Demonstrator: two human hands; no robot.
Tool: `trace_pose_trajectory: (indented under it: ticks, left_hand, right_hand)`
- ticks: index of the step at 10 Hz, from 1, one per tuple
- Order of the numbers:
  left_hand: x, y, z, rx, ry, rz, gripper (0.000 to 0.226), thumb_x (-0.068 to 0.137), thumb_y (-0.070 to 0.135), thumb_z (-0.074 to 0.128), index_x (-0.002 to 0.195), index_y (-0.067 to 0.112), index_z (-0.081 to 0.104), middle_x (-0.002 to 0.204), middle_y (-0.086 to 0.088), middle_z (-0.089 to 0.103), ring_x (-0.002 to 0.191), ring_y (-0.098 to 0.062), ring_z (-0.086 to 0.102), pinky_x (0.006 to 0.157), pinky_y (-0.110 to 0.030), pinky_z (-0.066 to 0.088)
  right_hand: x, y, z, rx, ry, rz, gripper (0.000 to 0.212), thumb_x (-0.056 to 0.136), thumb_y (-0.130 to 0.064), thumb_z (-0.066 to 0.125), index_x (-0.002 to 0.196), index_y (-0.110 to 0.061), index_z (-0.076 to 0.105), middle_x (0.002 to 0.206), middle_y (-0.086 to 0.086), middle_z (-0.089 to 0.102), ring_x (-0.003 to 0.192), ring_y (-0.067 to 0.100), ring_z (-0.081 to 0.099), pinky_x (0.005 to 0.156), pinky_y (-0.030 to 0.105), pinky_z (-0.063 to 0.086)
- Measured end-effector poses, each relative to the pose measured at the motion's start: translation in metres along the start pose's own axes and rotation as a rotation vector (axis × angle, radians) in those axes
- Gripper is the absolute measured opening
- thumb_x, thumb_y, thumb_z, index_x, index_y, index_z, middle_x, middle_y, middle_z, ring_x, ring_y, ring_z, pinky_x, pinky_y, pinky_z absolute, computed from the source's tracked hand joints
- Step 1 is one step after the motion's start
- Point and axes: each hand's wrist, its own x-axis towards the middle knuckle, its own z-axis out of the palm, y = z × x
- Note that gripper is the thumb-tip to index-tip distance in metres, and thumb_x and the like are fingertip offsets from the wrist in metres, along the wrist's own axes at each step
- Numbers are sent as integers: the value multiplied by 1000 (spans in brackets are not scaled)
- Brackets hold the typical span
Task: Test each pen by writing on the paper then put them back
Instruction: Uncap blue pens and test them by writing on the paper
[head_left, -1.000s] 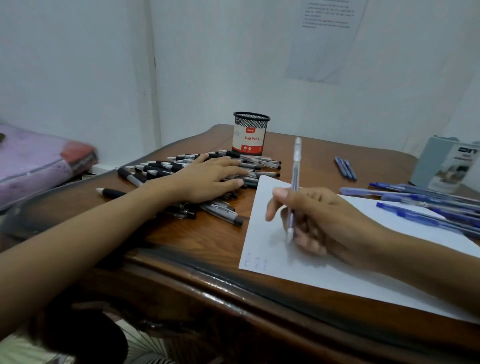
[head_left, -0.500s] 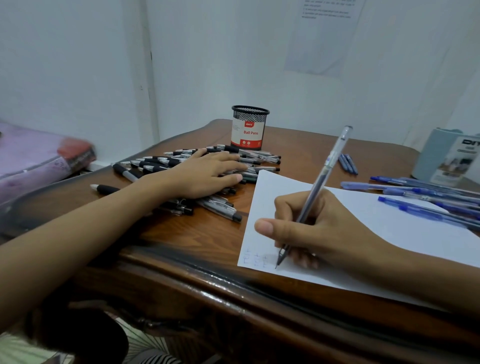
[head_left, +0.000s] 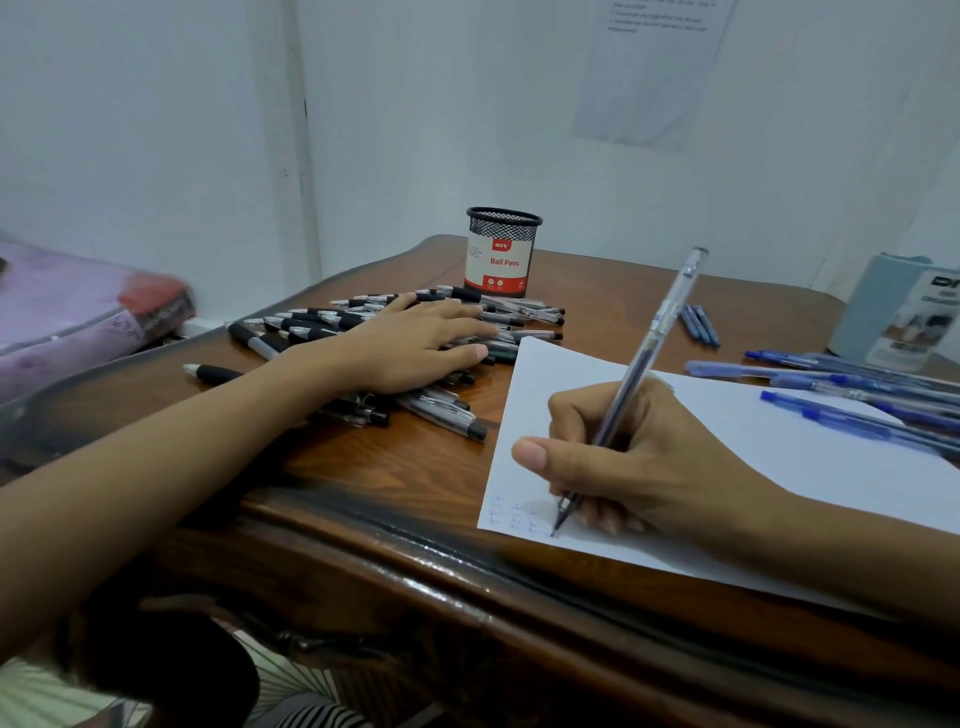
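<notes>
1. The clear pen (head_left: 641, 353) is leaning, cap end up and away to the right. Its tip is touching the near left corner of the paper (head_left: 779, 467), right by a few faint blue marks (head_left: 519, 514).
2. The right hand (head_left: 639, 467) is pinching the lower barrel, with the thumb laid across it and the other fingers curled round and resting on the sheet.
3. A second ago this hand was sitting further up the sheet with the pen almost upright. Since half a second ago the pose is staying nearly the same.
4. The left hand (head_left: 415, 343) is lying flat on the heap of black pens (head_left: 447, 410), fingers straight and gripping nothing. It is staying where it was through all three frames.
5. The paper is lying on the wooden table (head_left: 389, 467), its near edge along the table's front.
6. The mesh pen cup (head_left: 501, 254) is standing upright just behind the heap.
7. Blue pens (head_left: 852, 415) are lying across the sheet's right side, near a pale box (head_left: 893, 317).
</notes>
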Motion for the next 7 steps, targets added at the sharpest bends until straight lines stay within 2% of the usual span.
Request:
trace_pose_trajectory:
  ticks: [7]
  left_hand:
    - [-1,0,1,-8,4,-5,45,98,43,25,142,36,28,154,10,18,143,-6,8,116,-40,-5]
  right_hand:
    - [1,0,0,-7,45,14,34,70,-33,62,54,-6,49,42,1,50,35,5,44,38,11,36]
